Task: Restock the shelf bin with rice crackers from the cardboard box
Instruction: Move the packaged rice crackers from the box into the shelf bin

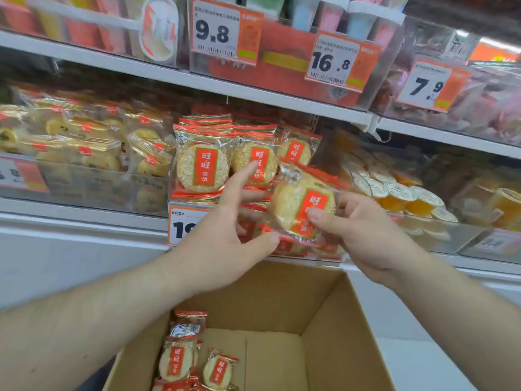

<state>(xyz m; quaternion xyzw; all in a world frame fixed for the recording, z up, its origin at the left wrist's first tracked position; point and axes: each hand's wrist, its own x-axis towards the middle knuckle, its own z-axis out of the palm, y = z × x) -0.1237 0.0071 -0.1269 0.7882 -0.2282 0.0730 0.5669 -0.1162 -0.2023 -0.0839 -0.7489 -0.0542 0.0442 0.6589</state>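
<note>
**One packet up at the bin, ready to go in**

I am holding a rice cracker packet (303, 210) up in front of the shelf bin (225, 204), just to the right of the row already standing there. The bin lies straight ahead and a little to the left of the packet, so the coming move, as I judge it, is a short push away from me and leftward into the gap beside the upright packets (201, 165). The packet is round, so it has no real long axis; its face is turned towards me and tilted a little, its label leaning to the right.

My right hand (363, 235) has the packet: the thumb presses on the front near the lower part of the label and the fingers curl round behind its right edge. It is the hand carrying the load.

My left hand (225, 238) is spread, fingers loose. Its forefinger reaches up to the face of one of the standing packets in the bin, touching it or nearly so, and its thumb lies against the lower left edge of the packet I hold. It grips nothing that I can see; I take it to be steadying the row and guiding the new one in.

Below my forearms the cardboard box (346, 328) stands open, near me, with a few packets left (176, 359) in its left corner.
</note>
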